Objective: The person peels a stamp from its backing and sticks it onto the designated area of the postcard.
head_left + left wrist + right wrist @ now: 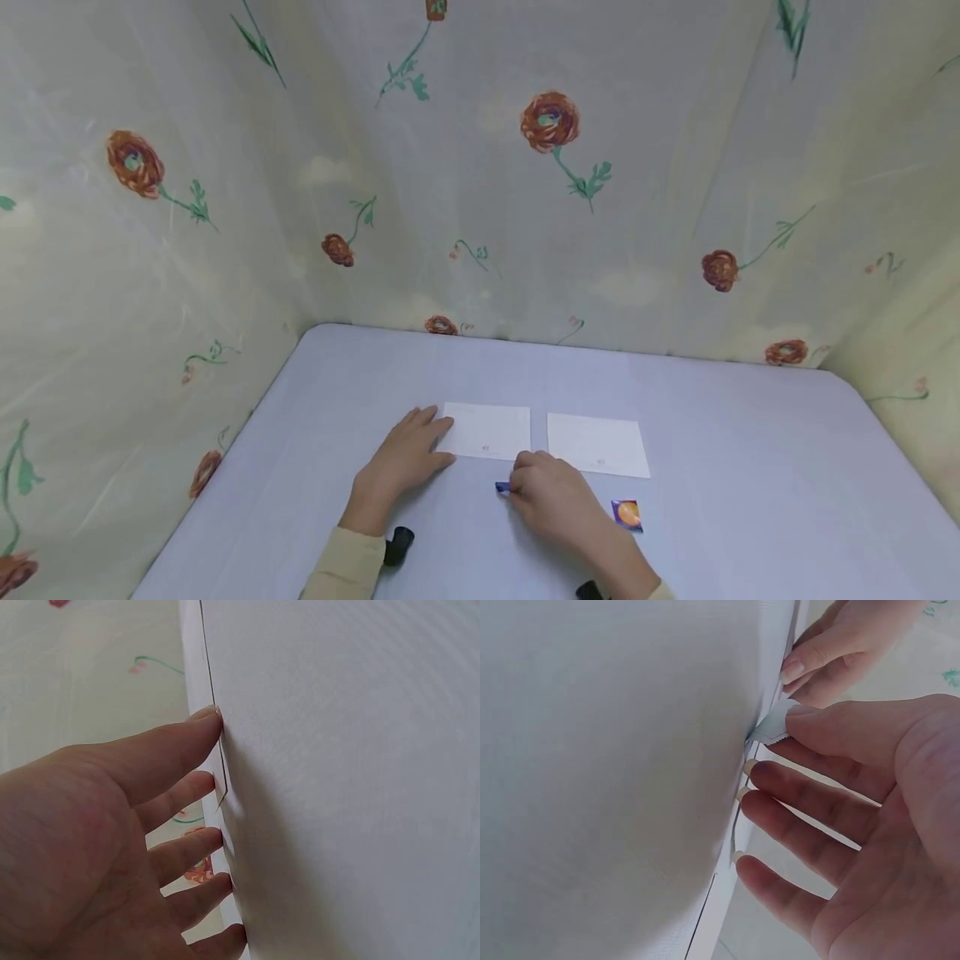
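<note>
My left hand [405, 454] lies flat at the left edge of a white card [487, 431], its fingers spread and touching the table and the card's side. The left wrist view shows the thumb [187, 742] on the card's edge. Between thumb and index finger, my right hand [555, 500] pinches a small blue packet [502, 487] just in front of that card. In the right wrist view the packet's pale back and zigzag edges [774, 724] show, tilted with a corner close to the tabletop. The other fingers are extended near the table.
A second white card [597, 444] lies right of the first, with a narrow gap between them. A small square packet with an orange picture [627, 515] lies near my right forearm. The white table [712, 467] stands against a flowered curtain [637, 167].
</note>
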A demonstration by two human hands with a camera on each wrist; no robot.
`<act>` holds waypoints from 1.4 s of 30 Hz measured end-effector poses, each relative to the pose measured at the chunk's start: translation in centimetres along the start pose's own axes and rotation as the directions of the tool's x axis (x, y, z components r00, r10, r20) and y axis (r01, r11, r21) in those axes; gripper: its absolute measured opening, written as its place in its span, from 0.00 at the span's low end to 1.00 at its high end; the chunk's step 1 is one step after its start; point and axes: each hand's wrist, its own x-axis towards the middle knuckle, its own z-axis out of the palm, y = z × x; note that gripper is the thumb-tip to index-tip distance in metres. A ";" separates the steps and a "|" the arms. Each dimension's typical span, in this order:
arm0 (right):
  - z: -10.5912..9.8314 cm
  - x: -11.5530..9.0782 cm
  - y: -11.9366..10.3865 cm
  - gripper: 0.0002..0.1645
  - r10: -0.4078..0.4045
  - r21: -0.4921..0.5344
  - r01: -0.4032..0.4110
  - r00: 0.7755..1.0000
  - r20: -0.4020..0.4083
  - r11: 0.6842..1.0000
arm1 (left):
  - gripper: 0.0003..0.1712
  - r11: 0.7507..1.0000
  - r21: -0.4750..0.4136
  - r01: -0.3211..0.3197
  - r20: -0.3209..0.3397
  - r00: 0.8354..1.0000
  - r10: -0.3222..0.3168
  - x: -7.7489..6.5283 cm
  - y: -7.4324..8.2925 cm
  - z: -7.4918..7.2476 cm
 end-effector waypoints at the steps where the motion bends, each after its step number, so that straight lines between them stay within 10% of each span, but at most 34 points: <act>1: -0.1 0.0 0.1 0.04 0.007 0.001 -0.007 1.000 -0.004 1.000 | 0.34 1.000 0.003 0.001 0.000 1.000 -0.001 0.1 0.0 0.0; 11: -0.7 0.1 0.2 0.05 0.125 0.094 -0.124 0.992 -0.010 0.988 | 0.33 1.000 0.003 0.002 0.002 1.000 -0.002 0.1 0.0 -0.1; 35: -2.4 0.5 1.8 0.07 0.268 0.463 -0.251 0.963 0.029 0.850 | 0.33 0.999 -0.022 0.034 -0.020 0.999 -0.035 0.0 0.6 -0.2; 42: -2.7 0.4 1.9 0.11 0.306 0.493 -0.252 0.951 -0.031 0.833 | 0.27 0.996 0.011 -0.091 -0.121 0.988 0.092 0.4 0.8 -0.5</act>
